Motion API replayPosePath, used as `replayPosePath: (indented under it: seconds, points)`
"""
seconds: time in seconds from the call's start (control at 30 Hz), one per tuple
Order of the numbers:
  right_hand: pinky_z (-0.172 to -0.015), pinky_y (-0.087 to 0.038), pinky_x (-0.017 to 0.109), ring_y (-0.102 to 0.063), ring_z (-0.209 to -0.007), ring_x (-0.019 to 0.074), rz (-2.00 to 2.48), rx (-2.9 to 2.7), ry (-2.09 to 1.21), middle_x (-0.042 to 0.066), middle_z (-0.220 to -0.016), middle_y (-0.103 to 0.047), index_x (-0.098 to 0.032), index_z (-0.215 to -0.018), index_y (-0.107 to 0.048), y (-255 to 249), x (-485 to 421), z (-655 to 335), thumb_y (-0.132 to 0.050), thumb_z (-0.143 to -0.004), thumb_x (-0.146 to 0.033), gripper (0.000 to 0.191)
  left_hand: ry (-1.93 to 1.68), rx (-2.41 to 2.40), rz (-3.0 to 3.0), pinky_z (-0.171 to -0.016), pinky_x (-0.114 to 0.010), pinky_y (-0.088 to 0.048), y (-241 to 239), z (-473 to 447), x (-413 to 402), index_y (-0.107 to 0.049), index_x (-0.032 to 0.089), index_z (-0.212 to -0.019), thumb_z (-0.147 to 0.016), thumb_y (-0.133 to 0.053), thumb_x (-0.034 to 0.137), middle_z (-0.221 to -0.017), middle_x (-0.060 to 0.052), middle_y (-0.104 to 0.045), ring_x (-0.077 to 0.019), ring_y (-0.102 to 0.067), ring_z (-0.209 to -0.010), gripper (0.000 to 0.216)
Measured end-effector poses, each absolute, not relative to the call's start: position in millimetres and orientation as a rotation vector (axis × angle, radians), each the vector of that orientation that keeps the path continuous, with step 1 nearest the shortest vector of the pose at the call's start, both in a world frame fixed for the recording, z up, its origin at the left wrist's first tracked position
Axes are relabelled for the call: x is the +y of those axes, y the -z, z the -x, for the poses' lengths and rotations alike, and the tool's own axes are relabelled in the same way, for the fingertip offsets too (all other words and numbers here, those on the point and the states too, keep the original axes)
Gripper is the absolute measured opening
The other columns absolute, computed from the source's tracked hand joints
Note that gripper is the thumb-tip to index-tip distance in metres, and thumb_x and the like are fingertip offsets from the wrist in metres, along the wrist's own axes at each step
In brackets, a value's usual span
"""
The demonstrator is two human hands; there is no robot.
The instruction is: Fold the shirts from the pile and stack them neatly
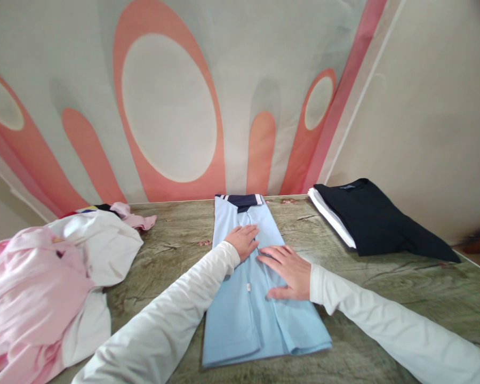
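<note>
A light blue shirt (pixel 244 314) with a navy collar lies folded into a long strip down the middle of the table. My left hand (pixel 244 240) rests flat on its upper part, fingers stretched out. My right hand (pixel 288 271) lies flat on the shirt just to the right and nearer me, fingers spread and pointing left. Both arms wear white sleeves. Neither hand holds anything.
A heap of pink and white clothes (pixel 44 282) covers the table's left side. A folded stack of black and white garments (pixel 364 221) sits at the back right. The wood-patterned table (pixel 404 288) meets a wall with orange shapes.
</note>
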State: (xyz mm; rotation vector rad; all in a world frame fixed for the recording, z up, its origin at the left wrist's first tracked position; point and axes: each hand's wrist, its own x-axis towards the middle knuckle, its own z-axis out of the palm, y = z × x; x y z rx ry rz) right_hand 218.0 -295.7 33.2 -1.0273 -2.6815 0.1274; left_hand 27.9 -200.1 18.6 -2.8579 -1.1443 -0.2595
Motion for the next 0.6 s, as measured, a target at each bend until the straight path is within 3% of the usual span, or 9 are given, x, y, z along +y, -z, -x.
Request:
replayPosePath:
  seconds: [0.23, 0.47, 0.6]
  points:
    - [-0.102, -0.015, 0.051, -0.015, -0.128, 0.0324, 1.084, -2.668, -0.135, 0.020, -0.141, -0.019, -0.008, -0.136, -0.024, -29.0, -334.0, -209.5, -0.038, -0.079, -0.059, 0.078, 0.264, -1.156, 2.884, -0.100, -0.038, -0.026, -16.9, -27.4, -198.9, -0.036, 0.016, -0.129, -0.089, -0.031, 0.040, -0.138, -0.009, -0.032, -0.0191, -0.031, -0.124, 0.047]
    - [-0.105, -0.012, 0.050, -0.013, -0.130, 0.0300, 1.004, -2.668, -0.359, 0.016, -0.142, -0.018, -0.011, -0.137, -0.021, -29.6, -362.4, -197.0, -0.037, -0.080, -0.059, 0.076, 0.222, -1.179, 2.894, -0.100, -0.040, -0.025, -21.5, -27.0, -204.5, -0.034, 0.018, -0.131, -0.089, -0.031, 0.039, -0.139, -0.009, -0.030, -0.0200, -0.029, -0.126, 0.047]
    - [-0.106, -0.018, 0.045, -0.017, -0.130, 0.0258, 0.949, -2.599, -0.489, 0.012, -0.142, -0.021, -0.012, -0.138, -0.019, -35.7, -341.5, -206.2, -0.033, -0.085, -0.053, 0.069, 0.169, -1.170, 2.880, -0.101, -0.042, -0.023, -22.9, -28.4, -215.3, -0.031, 0.017, -0.133, -0.089, -0.030, 0.043, -0.140, -0.009, -0.028, -0.0217, -0.025, -0.127, 0.051]
